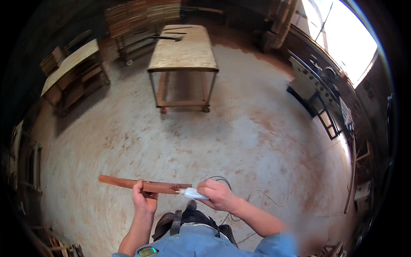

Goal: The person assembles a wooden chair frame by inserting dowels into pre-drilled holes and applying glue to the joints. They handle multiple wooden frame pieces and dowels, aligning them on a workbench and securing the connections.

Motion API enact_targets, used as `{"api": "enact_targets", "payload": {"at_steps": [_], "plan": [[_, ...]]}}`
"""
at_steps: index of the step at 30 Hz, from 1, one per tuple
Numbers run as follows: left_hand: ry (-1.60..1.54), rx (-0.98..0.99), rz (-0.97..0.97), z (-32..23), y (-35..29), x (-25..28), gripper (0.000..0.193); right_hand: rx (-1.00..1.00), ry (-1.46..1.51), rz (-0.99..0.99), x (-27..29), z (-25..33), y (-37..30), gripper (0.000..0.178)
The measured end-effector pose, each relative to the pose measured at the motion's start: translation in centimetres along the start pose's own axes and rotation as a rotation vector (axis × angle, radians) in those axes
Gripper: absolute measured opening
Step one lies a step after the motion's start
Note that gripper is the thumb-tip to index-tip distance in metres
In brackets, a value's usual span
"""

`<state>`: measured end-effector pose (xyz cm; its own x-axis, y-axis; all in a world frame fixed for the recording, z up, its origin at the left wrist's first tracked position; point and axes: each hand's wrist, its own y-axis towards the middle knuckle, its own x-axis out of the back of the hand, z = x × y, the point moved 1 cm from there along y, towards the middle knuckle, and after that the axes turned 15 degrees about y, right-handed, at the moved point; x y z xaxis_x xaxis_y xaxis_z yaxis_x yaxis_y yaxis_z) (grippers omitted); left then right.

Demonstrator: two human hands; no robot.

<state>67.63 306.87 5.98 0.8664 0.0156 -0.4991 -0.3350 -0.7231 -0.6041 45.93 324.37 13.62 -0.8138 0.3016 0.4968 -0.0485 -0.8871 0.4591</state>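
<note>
My left hand (144, 198) is closed around the middle of a reddish-brown wooden piece (115, 181), long and narrow, held roughly level in front of my body. In my right hand (217, 195) is a white squeeze bottle (195, 194), tipped sideways with its nozzle pointing left. The nozzle meets or nearly meets the right end of the wood, beside a dark reddish patch (175, 188). Whether anything flows from the nozzle is too small to tell.
A wheeled plywood-topped table (184, 53) stands ahead, with a dark tool (169, 38) on it. Another workbench (72, 64) is at far left, near stacked boards (143, 15). A machine (314, 81) stands at right below a bright window. A thin cable (267, 195) lies on the dusty floor.
</note>
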Motion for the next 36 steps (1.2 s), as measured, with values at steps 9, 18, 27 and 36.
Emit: {"api": "enact_targets", "payload": {"at_steps": [9, 18, 27, 36], "plan": [[0.034, -0.055, 0.104, -1.1, 13.2, -7.8, 0.020, -0.038, 0.084, -0.126, 4.6, -8.1, 6.6, 0.024], [0.714, -0.263, 0.342, -6.1, 31.6, -12.1, 0.092, -0.332, 0.214, -0.479, 7.9, -14.5, 13.1, 0.019], [0.018, -0.208, 0.708, -22.2, 33.8, -34.2, 0.041, -0.524, 0.136, -0.863, 14.3, -20.7, 17.9, 0.023], [-0.201, -0.323, 1.066, -21.3, 48.5, -52.3, 0.040, -0.636, 0.339, -1.095, 22.4, -32.9, 21.4, 0.016]]}}
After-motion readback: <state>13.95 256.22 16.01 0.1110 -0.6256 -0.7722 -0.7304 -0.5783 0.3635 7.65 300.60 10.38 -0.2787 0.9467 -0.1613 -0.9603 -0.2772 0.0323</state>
